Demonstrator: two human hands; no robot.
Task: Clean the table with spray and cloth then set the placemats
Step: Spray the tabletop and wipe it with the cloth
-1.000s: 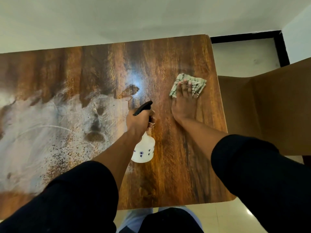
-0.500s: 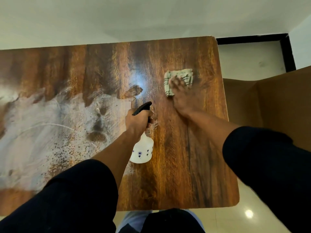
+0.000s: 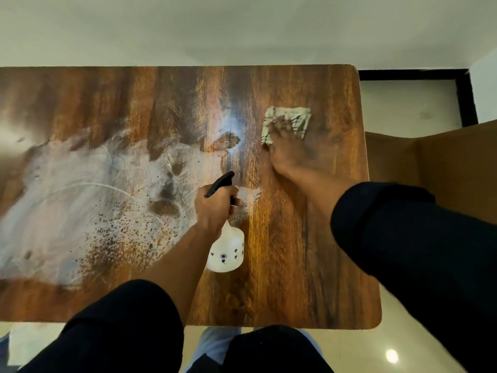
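A dark wooden table (image 3: pixel 295 278) fills the view, its left half smeared with white residue (image 3: pixel 75 205). My left hand (image 3: pixel 215 208) grips the black trigger head of a white spray bottle (image 3: pixel 227 254), held above the table's middle. A pale checked cloth (image 3: pixel 286 117) lies at the far right of the tabletop. My right hand (image 3: pixel 289 149) presses flat on that cloth with straight fingers; the hand looks blurred. No placemats are in view.
A brown cardboard box (image 3: pixel 441 173) stands open just beyond the table's right edge. A pale wall runs along the far edge. Glossy floor tiles (image 3: pixel 398 345) show below the near edge.
My right hand slid the cloth left and farther away, then a little back to the right. The left hand with the bottle stayed in place.
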